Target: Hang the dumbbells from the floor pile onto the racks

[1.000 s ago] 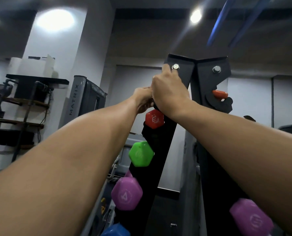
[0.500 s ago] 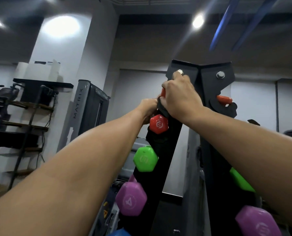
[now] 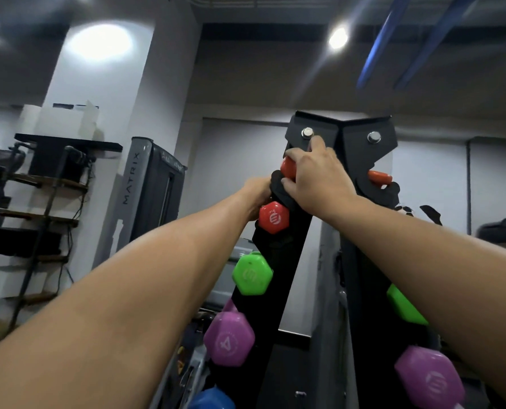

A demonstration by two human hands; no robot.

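Lower now, my right hand [image 3: 316, 175] grips the orange dumbbell [image 3: 288, 168] at the rack [image 3: 299, 219] top corner; my left hand [image 3: 256, 191] grip, I cannot tell.

The room is dim, lit by a ceiling spot [image 3: 338, 38] at one o'clock that flares with streaks and a glare patch on the white pillar [image 3: 99, 42] at eleven o'clock, while the edges bend and the forearms look softly blurred.

White pillar [image 3: 104, 93], dark lit ceiling [image 3: 275, 69]
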